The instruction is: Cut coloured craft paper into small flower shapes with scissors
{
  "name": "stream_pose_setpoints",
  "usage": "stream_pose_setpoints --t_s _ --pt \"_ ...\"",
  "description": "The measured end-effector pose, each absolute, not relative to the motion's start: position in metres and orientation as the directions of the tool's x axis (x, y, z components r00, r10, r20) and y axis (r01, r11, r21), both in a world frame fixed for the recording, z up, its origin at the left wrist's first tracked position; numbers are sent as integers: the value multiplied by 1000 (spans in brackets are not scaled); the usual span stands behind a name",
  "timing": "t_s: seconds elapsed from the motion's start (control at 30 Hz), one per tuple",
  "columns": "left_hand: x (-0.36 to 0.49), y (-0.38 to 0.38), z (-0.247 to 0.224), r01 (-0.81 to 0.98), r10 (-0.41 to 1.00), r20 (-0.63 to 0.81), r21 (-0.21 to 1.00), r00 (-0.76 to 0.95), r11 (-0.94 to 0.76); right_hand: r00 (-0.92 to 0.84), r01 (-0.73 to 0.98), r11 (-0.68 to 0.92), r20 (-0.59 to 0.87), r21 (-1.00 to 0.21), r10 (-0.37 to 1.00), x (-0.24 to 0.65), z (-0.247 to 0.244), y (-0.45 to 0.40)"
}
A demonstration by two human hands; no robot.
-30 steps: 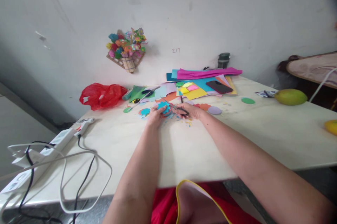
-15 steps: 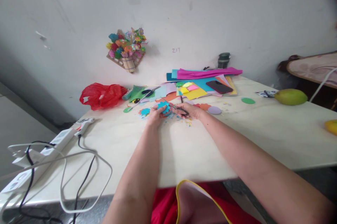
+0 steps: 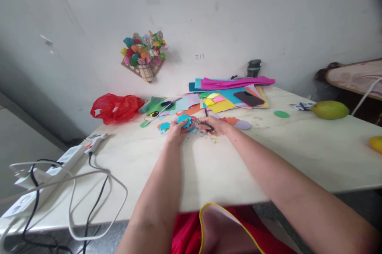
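Observation:
Between the thumb and fingers of my left hand (image 3: 176,130) is a blue paper flower (image 3: 184,120) with a scalloped edge. My right hand (image 3: 215,125) is closed round the dark handles of a pair of scissors (image 3: 209,126), whose blades point left at the flower's edge. Whether the blades touch the paper is too small to tell. A second blue scalloped piece (image 3: 164,127) lies left of my left hand. Right of my right hand are orange scalloped paper (image 3: 232,121) and a lilac paper oval (image 3: 243,125). Tiny paper scraps (image 3: 213,140) are scattered below my hands.
Coloured sheets (image 3: 229,95) with a phone (image 3: 248,98) on them lie at the back. A red plastic bag (image 3: 115,107), a second pair of scissors (image 3: 167,105) and a green oval (image 3: 281,114) surround the work. A power strip (image 3: 47,182) with cables is at left, a mango (image 3: 330,109) at right.
The blue flower in my left hand has shifted and tilted slightly to the left. My right hand with the scissors stays almost in place.

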State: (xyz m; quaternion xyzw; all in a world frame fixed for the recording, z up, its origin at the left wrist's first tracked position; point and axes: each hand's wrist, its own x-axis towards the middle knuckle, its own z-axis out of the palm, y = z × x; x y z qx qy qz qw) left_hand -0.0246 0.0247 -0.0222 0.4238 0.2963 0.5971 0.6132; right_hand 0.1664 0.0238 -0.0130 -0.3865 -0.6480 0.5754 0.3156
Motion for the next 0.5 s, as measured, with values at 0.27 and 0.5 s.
stream_pose_setpoints --t_s 0.27,0.5 --pt "-24 22 -20 -462 986 129 885 109 -65 -544 161 103 -1 -982 839 168 -6 16" --pt "-24 21 -19 -444 985 125 894 122 -58 -545 184 137 15 -973 838 167 -5 15"
